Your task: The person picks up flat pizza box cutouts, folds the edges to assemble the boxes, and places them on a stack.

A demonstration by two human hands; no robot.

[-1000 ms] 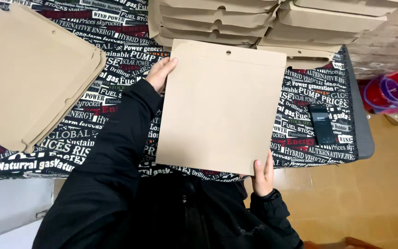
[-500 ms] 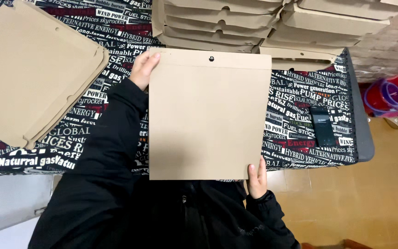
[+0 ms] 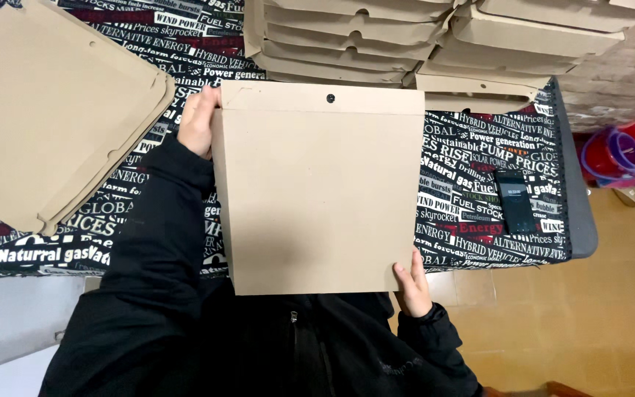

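Observation:
I hold a flat brown cardboard sheet (image 3: 321,191) with a small round hole near its top edge, lifted in front of my chest over the table. My left hand (image 3: 198,121) grips its upper left corner. My right hand (image 3: 411,283) grips its lower right corner. Both arms are in black sleeves. The sheet hides part of the table and my front.
A pile of flat cardboard blanks (image 3: 53,110) lies at the left on the printed black tablecloth (image 3: 479,176). Stacks of folded cardboard boxes (image 3: 361,37) stand at the back. A black phone-like device (image 3: 514,200) lies right. A red bucket (image 3: 615,154) sits on the tiled floor.
The sheet has swung from tilted to nearly square and come closer to me. My left hand slid along the top edge to the upper left corner.

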